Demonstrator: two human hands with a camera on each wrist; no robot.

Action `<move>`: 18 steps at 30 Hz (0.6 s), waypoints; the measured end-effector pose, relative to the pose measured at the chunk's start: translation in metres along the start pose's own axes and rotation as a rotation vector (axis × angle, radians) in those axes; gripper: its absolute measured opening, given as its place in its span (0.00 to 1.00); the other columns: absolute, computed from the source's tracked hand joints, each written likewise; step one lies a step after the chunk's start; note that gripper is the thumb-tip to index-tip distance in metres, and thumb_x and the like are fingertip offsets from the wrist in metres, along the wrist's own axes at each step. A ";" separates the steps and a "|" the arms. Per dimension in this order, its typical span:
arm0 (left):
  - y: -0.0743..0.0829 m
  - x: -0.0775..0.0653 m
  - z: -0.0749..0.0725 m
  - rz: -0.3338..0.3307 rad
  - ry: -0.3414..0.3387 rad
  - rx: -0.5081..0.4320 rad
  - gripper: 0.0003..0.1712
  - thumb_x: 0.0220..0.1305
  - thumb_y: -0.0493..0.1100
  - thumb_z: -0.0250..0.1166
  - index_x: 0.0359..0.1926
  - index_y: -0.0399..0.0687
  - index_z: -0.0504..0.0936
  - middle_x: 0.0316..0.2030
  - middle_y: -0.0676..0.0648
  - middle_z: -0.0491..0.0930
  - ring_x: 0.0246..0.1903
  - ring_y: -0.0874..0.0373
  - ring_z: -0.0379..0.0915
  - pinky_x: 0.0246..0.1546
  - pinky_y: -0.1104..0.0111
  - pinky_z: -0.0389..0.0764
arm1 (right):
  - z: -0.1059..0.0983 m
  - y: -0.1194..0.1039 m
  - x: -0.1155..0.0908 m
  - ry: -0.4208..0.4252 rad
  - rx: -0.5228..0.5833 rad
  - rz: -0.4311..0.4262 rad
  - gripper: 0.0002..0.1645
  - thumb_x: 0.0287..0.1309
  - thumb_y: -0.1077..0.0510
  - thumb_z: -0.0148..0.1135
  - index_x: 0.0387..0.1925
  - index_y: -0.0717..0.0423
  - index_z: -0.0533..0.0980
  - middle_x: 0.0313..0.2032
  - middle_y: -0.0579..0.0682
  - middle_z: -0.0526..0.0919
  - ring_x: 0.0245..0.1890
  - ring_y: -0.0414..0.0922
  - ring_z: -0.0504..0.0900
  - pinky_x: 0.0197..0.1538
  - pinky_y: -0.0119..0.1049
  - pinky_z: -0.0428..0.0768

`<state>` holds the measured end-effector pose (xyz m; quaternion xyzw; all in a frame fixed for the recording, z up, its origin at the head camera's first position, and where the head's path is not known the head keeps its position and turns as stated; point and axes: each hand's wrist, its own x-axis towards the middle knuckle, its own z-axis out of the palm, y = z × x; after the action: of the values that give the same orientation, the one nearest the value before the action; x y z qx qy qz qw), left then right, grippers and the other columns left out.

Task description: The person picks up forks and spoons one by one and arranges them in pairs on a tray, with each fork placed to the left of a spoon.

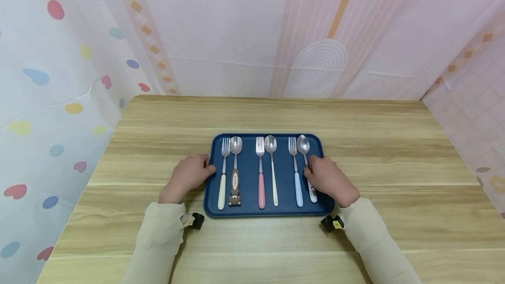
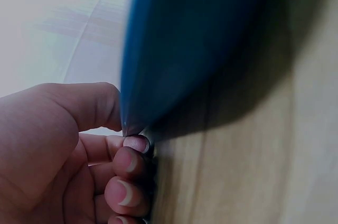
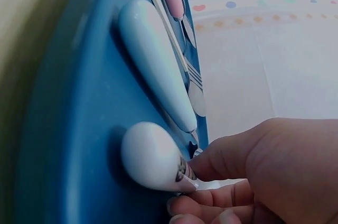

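A dark blue rectangular tray (image 1: 247, 187) lies on the wooden table with three forks and three spoons arranged in pairs. At its left rim, my left hand (image 1: 188, 175) pinches the edge between thumb and fingers; the left wrist view shows this grip from close by. My right hand (image 1: 328, 179) reaches over the right side and pinches the spoon with the white patterned handle (image 3: 150, 155). Beside that spoon is a fork with a light blue handle (image 1: 298, 189). Part of the spoon's handle is hidden by my fingers in the head view.
On the tray's left are a cream-handled fork (image 1: 222, 192) and a spoon with a brown bear handle (image 1: 235, 183). A pink-handled fork (image 1: 261, 192) and a slim pale-handled spoon (image 1: 274, 183) lie mid-tray. A patterned curtain (image 1: 236, 34) hangs behind the table (image 1: 394, 179).
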<state>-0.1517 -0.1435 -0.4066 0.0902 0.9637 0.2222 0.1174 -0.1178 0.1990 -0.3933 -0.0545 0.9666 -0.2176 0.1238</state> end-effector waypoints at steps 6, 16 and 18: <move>-0.003 0.000 -0.001 0.003 0.004 -0.006 0.13 0.58 0.45 0.55 0.20 0.46 0.68 0.14 0.50 0.66 0.14 0.56 0.64 0.15 0.68 0.62 | -0.001 -0.003 0.000 -0.015 -0.009 0.013 0.12 0.62 0.55 0.51 0.28 0.60 0.70 0.17 0.51 0.71 0.14 0.42 0.71 0.17 0.32 0.71; -0.001 0.004 0.005 0.006 -0.049 -0.062 0.14 0.62 0.45 0.55 0.22 0.45 0.70 0.13 0.49 0.69 0.12 0.57 0.67 0.16 0.67 0.67 | -0.006 0.000 -0.010 -0.041 0.020 0.047 0.16 0.64 0.52 0.50 0.27 0.61 0.68 0.17 0.52 0.71 0.14 0.43 0.72 0.18 0.34 0.72; 0.001 0.003 0.005 0.014 -0.050 -0.108 0.14 0.64 0.45 0.54 0.23 0.44 0.71 0.13 0.49 0.69 0.12 0.57 0.66 0.16 0.67 0.68 | -0.012 0.002 -0.019 -0.023 0.017 0.044 0.16 0.64 0.52 0.50 0.29 0.62 0.68 0.18 0.52 0.72 0.15 0.43 0.72 0.19 0.35 0.72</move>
<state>-0.1528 -0.1399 -0.4106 0.0958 0.9464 0.2726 0.1446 -0.1026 0.2089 -0.3798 -0.0348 0.9642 -0.2223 0.1404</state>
